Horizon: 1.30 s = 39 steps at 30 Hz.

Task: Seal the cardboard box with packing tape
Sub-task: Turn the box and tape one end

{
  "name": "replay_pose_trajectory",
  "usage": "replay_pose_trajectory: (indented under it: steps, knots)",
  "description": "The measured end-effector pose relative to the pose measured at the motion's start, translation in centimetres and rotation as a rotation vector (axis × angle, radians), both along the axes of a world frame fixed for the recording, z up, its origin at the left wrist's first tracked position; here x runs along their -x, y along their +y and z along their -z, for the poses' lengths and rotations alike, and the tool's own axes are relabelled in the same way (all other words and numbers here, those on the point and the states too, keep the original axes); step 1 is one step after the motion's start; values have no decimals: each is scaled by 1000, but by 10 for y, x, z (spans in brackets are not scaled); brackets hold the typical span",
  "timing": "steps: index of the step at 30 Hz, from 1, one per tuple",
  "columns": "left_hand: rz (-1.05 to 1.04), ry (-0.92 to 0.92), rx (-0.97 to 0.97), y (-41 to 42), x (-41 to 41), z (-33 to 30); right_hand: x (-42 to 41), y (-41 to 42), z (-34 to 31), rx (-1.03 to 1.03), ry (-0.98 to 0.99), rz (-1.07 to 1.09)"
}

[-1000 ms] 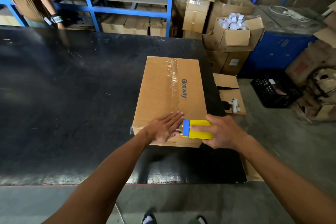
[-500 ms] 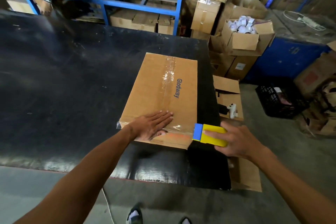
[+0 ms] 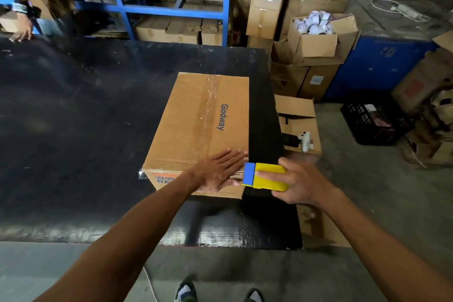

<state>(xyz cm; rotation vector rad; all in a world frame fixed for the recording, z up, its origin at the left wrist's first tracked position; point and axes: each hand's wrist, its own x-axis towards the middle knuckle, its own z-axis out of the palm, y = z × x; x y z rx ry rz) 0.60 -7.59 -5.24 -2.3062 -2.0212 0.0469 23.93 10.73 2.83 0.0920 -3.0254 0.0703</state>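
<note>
At the far left, beyond the cardboard box, another person's hand rests on the far edge of the black table. The cardboard box, printed "Glodway", lies on the table's right part, near its front edge, with clear tape running along its top seam. The left hand lies flat with straight fingers on the box's near right corner, pressing a strip of clear tape over the near edge. Just right of that corner, the right hand grips a yellow and blue tape dispenser, its blue end touching the box's corner. Further right of the box, open cartons and a black crate stand on the floor.
</note>
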Motion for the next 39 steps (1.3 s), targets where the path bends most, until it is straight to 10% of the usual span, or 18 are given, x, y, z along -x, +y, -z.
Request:
replay_pose_trajectory:
  steps: [25, 39]
  knots:
    - [-61, -39, 62, 4, -6, -7, -6, -36, 52, -117, -67, 105]
    - [-598, -195, 24, 37, -54, -4, -13, -6, 10, -37, -242, 477]
